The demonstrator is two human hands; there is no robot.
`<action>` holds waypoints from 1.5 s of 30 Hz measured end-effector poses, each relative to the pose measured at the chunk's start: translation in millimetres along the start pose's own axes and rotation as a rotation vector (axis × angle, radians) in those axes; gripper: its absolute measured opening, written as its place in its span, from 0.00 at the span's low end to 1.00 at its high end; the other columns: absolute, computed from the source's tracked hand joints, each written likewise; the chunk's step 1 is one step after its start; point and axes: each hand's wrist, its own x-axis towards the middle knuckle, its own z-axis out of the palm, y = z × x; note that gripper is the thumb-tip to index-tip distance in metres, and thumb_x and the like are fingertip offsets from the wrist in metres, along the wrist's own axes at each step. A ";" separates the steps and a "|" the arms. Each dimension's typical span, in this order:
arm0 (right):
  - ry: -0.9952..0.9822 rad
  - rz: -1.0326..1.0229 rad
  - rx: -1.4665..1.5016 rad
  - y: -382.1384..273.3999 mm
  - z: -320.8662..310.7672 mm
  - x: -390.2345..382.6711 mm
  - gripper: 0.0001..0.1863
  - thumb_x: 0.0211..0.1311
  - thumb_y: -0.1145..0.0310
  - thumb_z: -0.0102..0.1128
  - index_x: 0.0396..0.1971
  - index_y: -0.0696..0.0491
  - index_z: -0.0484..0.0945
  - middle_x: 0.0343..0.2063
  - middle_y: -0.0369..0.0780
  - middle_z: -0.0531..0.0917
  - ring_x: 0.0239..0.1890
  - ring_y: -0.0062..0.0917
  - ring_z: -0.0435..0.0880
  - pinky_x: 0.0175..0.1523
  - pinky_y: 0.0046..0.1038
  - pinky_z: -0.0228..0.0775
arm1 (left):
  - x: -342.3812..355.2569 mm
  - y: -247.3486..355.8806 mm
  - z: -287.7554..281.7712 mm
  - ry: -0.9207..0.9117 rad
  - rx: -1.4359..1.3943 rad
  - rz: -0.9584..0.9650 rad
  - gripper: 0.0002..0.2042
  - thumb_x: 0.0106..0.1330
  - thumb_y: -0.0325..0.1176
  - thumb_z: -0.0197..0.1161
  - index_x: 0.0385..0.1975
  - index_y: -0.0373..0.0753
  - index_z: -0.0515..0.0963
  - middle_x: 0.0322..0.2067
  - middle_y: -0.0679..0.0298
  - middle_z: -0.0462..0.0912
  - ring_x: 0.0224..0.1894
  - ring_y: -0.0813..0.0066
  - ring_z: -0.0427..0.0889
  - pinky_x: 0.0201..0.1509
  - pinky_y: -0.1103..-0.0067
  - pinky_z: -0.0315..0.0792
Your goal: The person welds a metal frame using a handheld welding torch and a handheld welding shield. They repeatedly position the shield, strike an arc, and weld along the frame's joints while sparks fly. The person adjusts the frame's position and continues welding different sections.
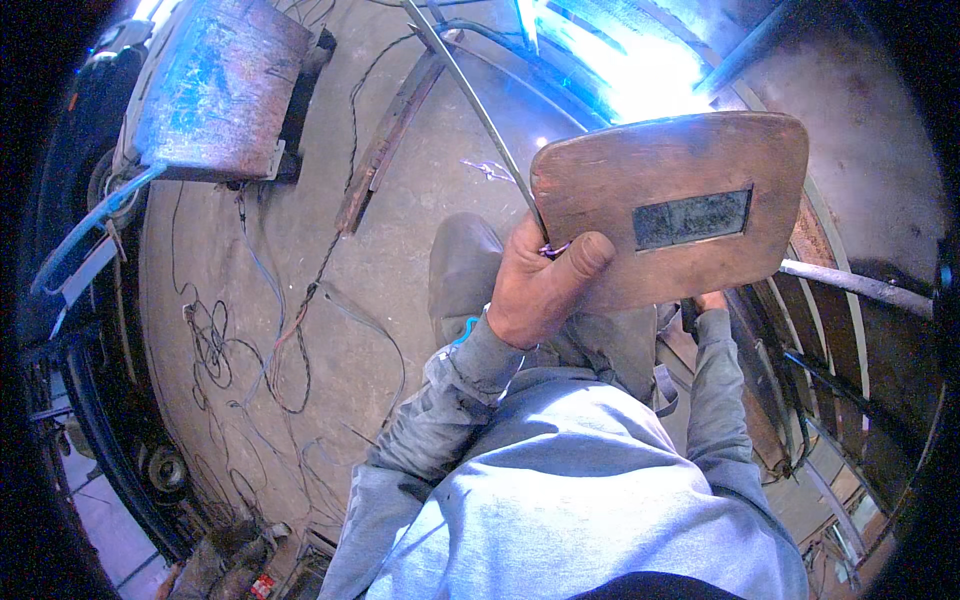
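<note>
My left hand (540, 285) is closed on a brown hand-held welding shield (700, 170) with a small dark glass window (692, 218). Its thumb lies over the shield's near left corner. A long thin metal strip (480, 110) runs from beside this hand toward the top; I cannot tell whether the hand also grips it. Beyond the shield glares a blue-white light (650, 75), washing out what lies there. Only a sliver of my right hand (711, 300) shows below the shield's lower edge, so its fingers are hidden.
A scuffed metal box (220, 85) with a blue handle (95, 220) stands at upper left. Cables (300, 370) tangle across the concrete floor. A rusty metal bar (390, 145) lies there too. Metal bars and a pale pipe (855, 285) run along the right; a black tyre (100, 420) is at left.
</note>
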 end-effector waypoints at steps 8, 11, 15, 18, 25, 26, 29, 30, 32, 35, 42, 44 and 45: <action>0.015 -0.020 0.013 7.5 4.0 -2.4 0.24 0.64 0.57 0.68 0.51 0.61 0.81 0.37 0.44 0.86 0.35 0.29 0.85 0.46 0.33 0.77 | -1.5 -2.8 -1.1 0.026 0.028 0.041 0.29 0.71 0.43 0.70 0.64 0.32 0.71 0.58 0.60 0.81 0.58 0.72 0.80 0.63 0.72 0.75; 0.040 -0.040 0.053 14.5 4.4 -3.6 0.23 0.65 0.57 0.68 0.50 0.60 0.81 0.36 0.44 0.86 0.35 0.29 0.84 0.45 0.33 0.77 | -1.6 -2.9 -2.3 0.024 0.028 0.031 0.29 0.71 0.44 0.70 0.64 0.33 0.71 0.57 0.60 0.81 0.58 0.73 0.80 0.62 0.73 0.75; 0.082 -0.078 0.212 6.8 2.8 -9.0 0.21 0.65 0.58 0.68 0.49 0.60 0.81 0.35 0.43 0.86 0.35 0.28 0.84 0.45 0.33 0.76 | -0.6 3.5 -2.3 0.075 0.059 0.058 0.27 0.72 0.43 0.70 0.64 0.35 0.71 0.56 0.62 0.82 0.56 0.74 0.80 0.60 0.73 0.75; -0.051 0.169 0.225 -56.8 -3.3 -15.6 0.23 0.65 0.56 0.70 0.48 0.61 0.81 0.34 0.43 0.85 0.33 0.28 0.83 0.43 0.31 0.75 | -2.7 7.8 -11.3 0.248 0.090 0.161 0.26 0.73 0.42 0.68 0.64 0.37 0.71 0.54 0.64 0.82 0.53 0.72 0.81 0.58 0.72 0.76; 0.027 0.094 0.107 -7.0 5.5 -7.7 0.31 0.63 0.53 0.71 0.58 0.61 0.78 0.45 0.46 0.86 0.35 0.29 0.84 0.44 0.31 0.76 | 12.9 26.4 -14.3 0.470 0.011 0.362 0.29 0.74 0.45 0.67 0.68 0.39 0.66 0.59 0.61 0.78 0.60 0.67 0.78 0.64 0.67 0.73; -0.007 0.129 0.143 -17.6 4.6 -9.2 0.33 0.63 0.53 0.71 0.60 0.62 0.78 0.47 0.47 0.85 0.36 0.29 0.84 0.45 0.32 0.77 | 11.4 28.4 -15.0 0.496 0.031 0.355 0.30 0.74 0.45 0.67 0.69 0.39 0.65 0.60 0.60 0.77 0.60 0.67 0.77 0.64 0.66 0.72; -0.010 0.103 0.090 -15.7 6.5 -5.1 0.35 0.62 0.52 0.71 0.61 0.62 0.77 0.49 0.48 0.85 0.37 0.30 0.85 0.47 0.33 0.77 | 11.8 25.2 -18.7 0.490 0.082 0.380 0.30 0.73 0.46 0.67 0.69 0.40 0.65 0.60 0.61 0.77 0.60 0.67 0.77 0.64 0.67 0.72; 0.010 0.091 0.087 -10.1 7.2 -3.9 0.33 0.62 0.53 0.71 0.59 0.62 0.77 0.46 0.46 0.85 0.35 0.29 0.84 0.45 0.32 0.76 | 12.2 23.5 -18.9 0.482 0.079 0.371 0.30 0.73 0.46 0.67 0.69 0.40 0.65 0.60 0.61 0.77 0.60 0.67 0.77 0.63 0.67 0.73; 0.044 0.081 0.124 -7.2 10.6 -2.0 0.28 0.64 0.56 0.70 0.55 0.60 0.78 0.36 0.40 0.83 0.28 0.24 0.81 0.37 0.29 0.74 | 9.9 20.4 -17.4 0.469 0.028 0.311 0.30 0.73 0.46 0.68 0.69 0.40 0.66 0.60 0.61 0.78 0.59 0.68 0.77 0.62 0.68 0.73; -0.028 0.203 0.144 -28.7 5.3 -4.3 0.31 0.63 0.53 0.70 0.57 0.61 0.77 0.45 0.45 0.83 0.36 0.31 0.83 0.44 0.32 0.75 | 7.5 15.8 -13.1 0.374 0.040 0.285 0.28 0.73 0.44 0.68 0.67 0.39 0.68 0.58 0.62 0.80 0.57 0.70 0.79 0.60 0.71 0.74; -0.013 0.028 0.041 1.7 4.1 4.2 0.32 0.63 0.54 0.70 0.59 0.61 0.77 0.45 0.45 0.85 0.36 0.32 0.84 0.44 0.34 0.76 | -4.6 3.0 -3.2 0.065 0.012 0.054 0.26 0.71 0.44 0.71 0.62 0.34 0.74 0.54 0.64 0.83 0.55 0.74 0.80 0.59 0.74 0.75; -0.011 0.014 0.036 4.4 5.2 5.2 0.31 0.63 0.54 0.70 0.59 0.61 0.77 0.45 0.45 0.85 0.36 0.32 0.84 0.44 0.34 0.76 | -3.4 3.0 -0.4 0.018 -0.001 0.037 0.29 0.71 0.44 0.71 0.64 0.34 0.71 0.56 0.63 0.82 0.57 0.74 0.80 0.60 0.74 0.75; -0.008 0.010 0.032 4.9 4.4 4.1 0.31 0.63 0.54 0.70 0.59 0.61 0.77 0.45 0.45 0.85 0.36 0.31 0.84 0.44 0.34 0.76 | -3.8 2.8 -1.5 0.002 0.003 0.017 0.29 0.71 0.44 0.71 0.65 0.34 0.71 0.57 0.62 0.81 0.57 0.74 0.80 0.61 0.74 0.75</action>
